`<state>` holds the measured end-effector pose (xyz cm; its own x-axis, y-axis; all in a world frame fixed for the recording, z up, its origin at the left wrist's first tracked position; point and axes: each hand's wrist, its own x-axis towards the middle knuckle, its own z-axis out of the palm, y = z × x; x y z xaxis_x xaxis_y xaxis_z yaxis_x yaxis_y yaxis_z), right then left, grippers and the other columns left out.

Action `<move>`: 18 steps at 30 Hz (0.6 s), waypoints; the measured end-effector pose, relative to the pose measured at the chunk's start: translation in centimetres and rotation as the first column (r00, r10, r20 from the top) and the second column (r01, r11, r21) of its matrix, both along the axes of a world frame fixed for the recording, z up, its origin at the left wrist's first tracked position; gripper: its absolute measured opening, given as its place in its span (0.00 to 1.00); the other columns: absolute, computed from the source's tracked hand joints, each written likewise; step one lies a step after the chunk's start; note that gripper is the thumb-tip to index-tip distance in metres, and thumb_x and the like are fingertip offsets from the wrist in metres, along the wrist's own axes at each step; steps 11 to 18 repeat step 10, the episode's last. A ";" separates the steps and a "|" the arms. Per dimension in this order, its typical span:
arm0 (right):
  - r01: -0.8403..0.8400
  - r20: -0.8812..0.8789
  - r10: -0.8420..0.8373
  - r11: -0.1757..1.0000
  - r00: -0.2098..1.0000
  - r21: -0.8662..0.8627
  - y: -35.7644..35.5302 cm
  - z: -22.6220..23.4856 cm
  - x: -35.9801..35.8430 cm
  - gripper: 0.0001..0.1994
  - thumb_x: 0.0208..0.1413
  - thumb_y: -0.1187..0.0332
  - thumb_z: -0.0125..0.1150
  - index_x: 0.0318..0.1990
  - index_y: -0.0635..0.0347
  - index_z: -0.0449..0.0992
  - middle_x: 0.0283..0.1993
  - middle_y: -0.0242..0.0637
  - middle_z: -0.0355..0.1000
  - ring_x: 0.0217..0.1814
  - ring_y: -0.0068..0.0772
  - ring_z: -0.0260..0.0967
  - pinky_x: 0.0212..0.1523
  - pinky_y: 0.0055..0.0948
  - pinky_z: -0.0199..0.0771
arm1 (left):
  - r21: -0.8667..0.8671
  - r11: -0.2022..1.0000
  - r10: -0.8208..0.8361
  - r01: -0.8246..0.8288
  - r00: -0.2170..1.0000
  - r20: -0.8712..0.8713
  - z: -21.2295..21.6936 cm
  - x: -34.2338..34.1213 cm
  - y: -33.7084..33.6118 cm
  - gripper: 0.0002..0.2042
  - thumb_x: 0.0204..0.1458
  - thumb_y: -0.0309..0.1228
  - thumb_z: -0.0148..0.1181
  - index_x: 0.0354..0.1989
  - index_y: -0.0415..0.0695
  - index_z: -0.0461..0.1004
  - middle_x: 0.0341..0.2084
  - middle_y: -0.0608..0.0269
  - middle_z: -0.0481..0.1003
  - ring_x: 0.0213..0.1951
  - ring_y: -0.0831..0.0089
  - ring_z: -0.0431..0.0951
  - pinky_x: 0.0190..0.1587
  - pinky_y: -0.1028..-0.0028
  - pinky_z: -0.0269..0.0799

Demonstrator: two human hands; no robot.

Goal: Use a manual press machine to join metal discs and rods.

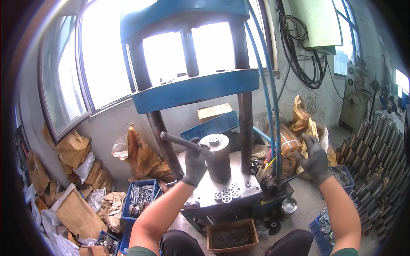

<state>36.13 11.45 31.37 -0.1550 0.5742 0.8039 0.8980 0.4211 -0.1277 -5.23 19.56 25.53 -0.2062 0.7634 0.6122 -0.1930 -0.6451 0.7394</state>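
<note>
My left hand (195,164), in a dark glove, is closed around a dark metal rod (177,141) that slants up to the left. It is held beside a thick steel cylinder (219,164), which stands upright on the press bed (250,194). A round piece with a raised centre (214,140) sits on top of the cylinder. Several small slotted metal discs (227,194) lie on the bed in front of it. My right hand (316,161), also gloved, is raised to the right of the press with its fingers apart and nothing in it.
A blue press crossbeam (196,92) spans above the cylinder between dark columns (245,128). Blue hoses (273,106) run down the right. A wooden box (230,246) of small parts lies below, a blue bin (141,194) of rods left, and stacked metal cylinders (376,158) right.
</note>
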 end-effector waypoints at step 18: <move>0.296 0.063 -0.296 0.871 0.953 -0.391 9.2 0.9 0.0 0.43 0.56 0.32 0.56 0.64 0.65 0.71 0.59 0.58 0.72 0.60 0.52 0.74 0.59 0.46 0.74 | -0.164 0.947 0.266 -0.275 0.961 -0.079 1.8 -1.9 12.9 0.19 0.60 0.14 0.55 0.55 0.44 0.60 0.39 0.57 0.71 0.37 0.66 0.81 0.41 0.71 0.84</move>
